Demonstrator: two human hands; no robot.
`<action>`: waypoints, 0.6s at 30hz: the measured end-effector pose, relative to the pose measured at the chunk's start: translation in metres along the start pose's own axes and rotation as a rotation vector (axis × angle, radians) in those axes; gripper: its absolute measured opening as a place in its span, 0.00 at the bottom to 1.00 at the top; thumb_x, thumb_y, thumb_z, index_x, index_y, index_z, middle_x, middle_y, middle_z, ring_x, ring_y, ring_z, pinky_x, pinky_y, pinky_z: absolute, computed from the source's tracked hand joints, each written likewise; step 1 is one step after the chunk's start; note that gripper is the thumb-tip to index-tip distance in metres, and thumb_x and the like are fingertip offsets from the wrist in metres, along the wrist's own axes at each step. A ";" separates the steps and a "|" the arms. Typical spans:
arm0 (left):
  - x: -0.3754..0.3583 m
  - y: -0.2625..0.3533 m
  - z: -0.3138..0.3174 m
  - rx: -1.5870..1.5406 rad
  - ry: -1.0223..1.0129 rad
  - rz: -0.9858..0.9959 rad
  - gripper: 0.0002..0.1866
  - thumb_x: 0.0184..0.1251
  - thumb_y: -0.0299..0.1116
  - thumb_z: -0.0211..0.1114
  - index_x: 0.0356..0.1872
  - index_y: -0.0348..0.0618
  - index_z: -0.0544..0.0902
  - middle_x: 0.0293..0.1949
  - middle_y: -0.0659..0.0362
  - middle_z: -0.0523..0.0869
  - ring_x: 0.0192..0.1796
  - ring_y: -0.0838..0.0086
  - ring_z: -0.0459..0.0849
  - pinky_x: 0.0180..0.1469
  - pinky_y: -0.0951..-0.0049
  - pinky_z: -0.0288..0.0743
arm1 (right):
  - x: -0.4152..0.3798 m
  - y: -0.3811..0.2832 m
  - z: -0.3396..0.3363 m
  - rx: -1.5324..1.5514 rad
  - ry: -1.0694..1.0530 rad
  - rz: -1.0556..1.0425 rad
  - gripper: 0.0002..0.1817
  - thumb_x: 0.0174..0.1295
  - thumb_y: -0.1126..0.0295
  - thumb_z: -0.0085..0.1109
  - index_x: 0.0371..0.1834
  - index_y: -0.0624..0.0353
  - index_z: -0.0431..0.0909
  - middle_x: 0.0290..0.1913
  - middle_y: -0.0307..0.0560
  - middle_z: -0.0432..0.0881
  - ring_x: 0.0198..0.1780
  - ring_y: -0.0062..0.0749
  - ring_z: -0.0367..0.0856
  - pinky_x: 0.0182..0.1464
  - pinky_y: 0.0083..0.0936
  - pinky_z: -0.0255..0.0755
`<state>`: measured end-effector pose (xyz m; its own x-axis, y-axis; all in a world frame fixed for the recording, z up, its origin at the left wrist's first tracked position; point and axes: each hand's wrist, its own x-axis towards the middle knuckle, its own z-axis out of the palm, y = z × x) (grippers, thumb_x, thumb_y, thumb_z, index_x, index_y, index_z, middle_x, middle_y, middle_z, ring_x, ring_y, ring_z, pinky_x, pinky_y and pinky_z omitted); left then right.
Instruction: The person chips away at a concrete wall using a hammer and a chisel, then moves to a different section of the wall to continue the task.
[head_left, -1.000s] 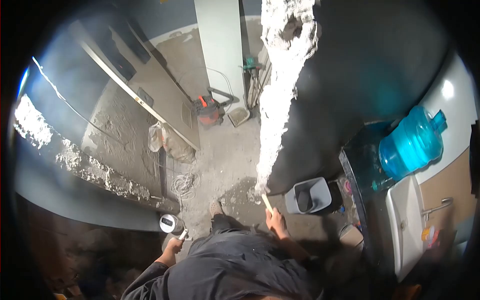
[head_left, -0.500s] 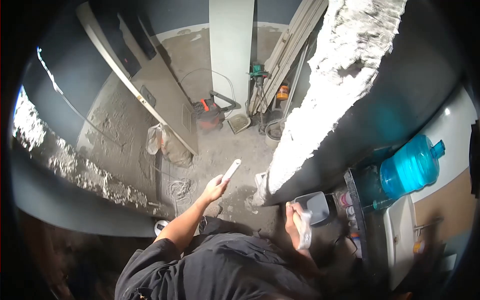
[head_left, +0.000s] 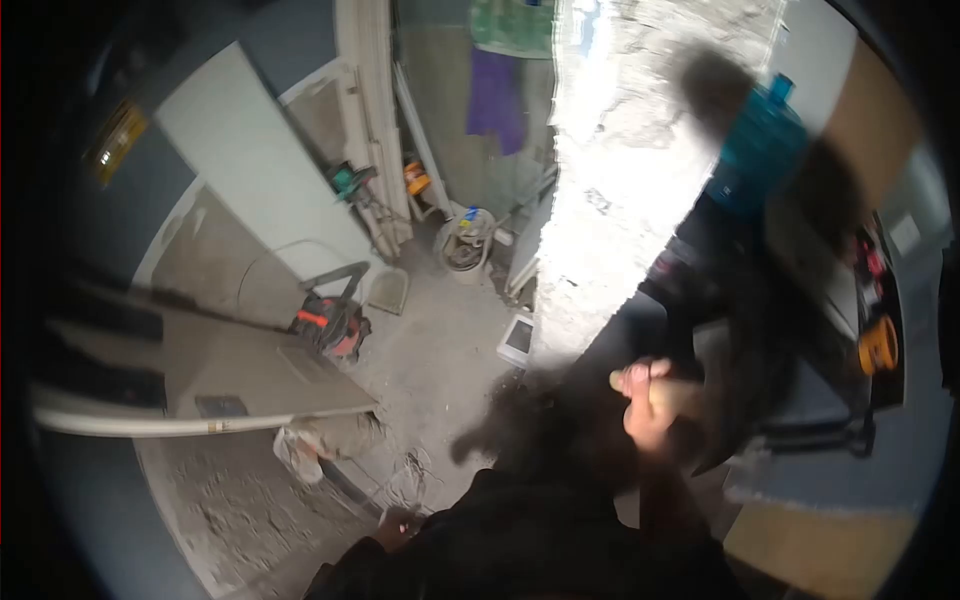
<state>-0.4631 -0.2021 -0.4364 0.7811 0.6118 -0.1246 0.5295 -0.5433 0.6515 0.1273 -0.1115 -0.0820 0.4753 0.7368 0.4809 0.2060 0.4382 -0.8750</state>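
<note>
My right hand [head_left: 648, 405] is wrapped round a tool with a pale, light-coloured handle [head_left: 675, 398]. Blur smears its far end, so its exact kind does not show. Beyond that hand stands a brightly lit pillar [head_left: 625, 190] with rough whitish plaster. Low in the view, my left hand [head_left: 400, 525] is in shadow close to my body. Its fingers are mostly hidden, and whether it holds anything I cannot make out. Nearest to it on the floor is a tangle of cable [head_left: 408, 480].
A red and black vacuum cleaner [head_left: 335, 325], a dustpan [head_left: 388, 291] and a bucket [head_left: 466, 255] stand on the dusty floor. A green mixer [head_left: 352, 182] leans near long boards. At the right are a blue water jug [head_left: 760, 150] and an orange tub [head_left: 879, 346].
My view has turned to the right. My left hand, earlier stretched forward with a white stick-like thing, is now low by my body. My right hand has risen with the pale-handled tool.
</note>
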 end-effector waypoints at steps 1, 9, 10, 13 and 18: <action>0.002 -0.010 -0.009 0.006 -0.044 -0.025 0.49 0.56 0.38 0.70 0.80 0.43 0.57 0.19 0.51 0.79 0.23 0.54 0.83 0.27 0.54 0.73 | 0.018 -0.034 0.009 -0.211 0.007 0.003 0.23 0.72 0.66 0.57 0.15 0.62 0.71 0.26 0.47 0.76 0.29 0.36 0.75 0.33 0.31 0.66; 0.147 -0.065 -0.063 -0.109 -0.438 -0.776 0.51 0.58 0.27 0.64 0.83 0.51 0.47 0.22 0.50 0.83 0.21 0.55 0.82 0.25 0.57 0.75 | -0.009 0.076 0.020 -0.783 0.071 -0.305 0.06 0.67 0.72 0.64 0.41 0.64 0.85 0.32 0.53 0.85 0.34 0.46 0.85 0.43 0.32 0.80; 0.165 -0.090 -0.057 -0.118 -0.110 -0.717 0.30 0.69 0.60 0.60 0.37 0.35 0.86 0.20 0.53 0.81 0.23 0.65 0.83 0.28 0.60 0.72 | -0.044 0.111 0.015 -0.739 0.055 -0.023 0.08 0.67 0.71 0.65 0.44 0.64 0.85 0.36 0.56 0.85 0.38 0.48 0.86 0.45 0.36 0.80; 0.268 -0.007 -0.159 -0.762 0.234 -0.858 0.19 0.78 0.47 0.58 0.45 0.38 0.79 0.23 0.55 0.83 0.18 0.73 0.78 0.20 0.70 0.69 | -0.118 0.180 -0.002 -1.387 -0.164 -0.422 0.18 0.66 0.67 0.65 0.57 0.63 0.81 0.55 0.63 0.82 0.53 0.56 0.84 0.52 0.48 0.79; 0.326 0.008 -0.247 -0.821 0.111 -0.604 0.16 0.74 0.40 0.64 0.48 0.37 0.75 0.29 0.53 0.84 0.23 0.74 0.81 0.23 0.73 0.73 | -0.149 0.215 0.002 -1.141 -0.158 -0.026 0.16 0.67 0.67 0.60 0.56 0.59 0.79 0.61 0.63 0.78 0.53 0.60 0.81 0.49 0.50 0.77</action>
<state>-0.2863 0.1353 -0.2866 0.4024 0.7250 -0.5590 0.4016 0.4089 0.8195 0.0987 -0.1262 -0.3418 0.3636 0.8260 0.4308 0.9066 -0.2076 -0.3673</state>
